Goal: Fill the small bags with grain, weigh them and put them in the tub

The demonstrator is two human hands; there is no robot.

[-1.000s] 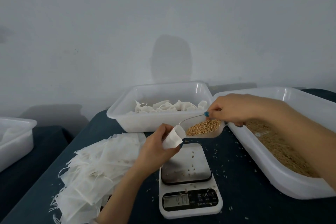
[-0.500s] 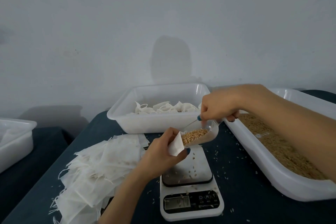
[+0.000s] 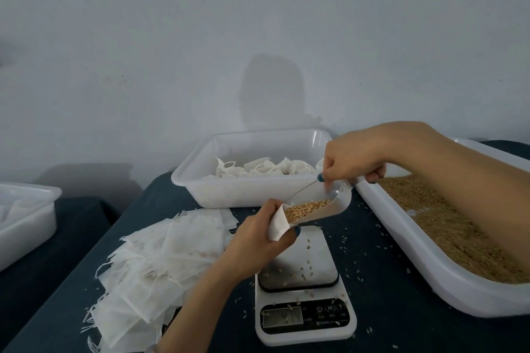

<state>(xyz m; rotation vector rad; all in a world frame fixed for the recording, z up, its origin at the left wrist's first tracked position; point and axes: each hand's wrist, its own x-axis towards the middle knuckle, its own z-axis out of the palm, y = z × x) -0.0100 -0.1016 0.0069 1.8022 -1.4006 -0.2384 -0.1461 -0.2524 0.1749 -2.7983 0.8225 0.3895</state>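
Above scale [image 3: 314,255]: left grip [image 3: 255,243] pinches papery bag [image 3: 277,225]; right grip [image 3: 352,160] clasps clear grain-filled scoop [image 3: 337,205].

Packing workroom, scale [image 3: 305,321], grain tub [image 3: 415,238], bag pile [image 3: 160,261]

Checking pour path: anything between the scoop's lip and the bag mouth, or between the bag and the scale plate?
Nothing visible. The scoop in the right hand has its lip at the open mouth of the small bag held by the left hand. The scale plate below carries only stray grains.
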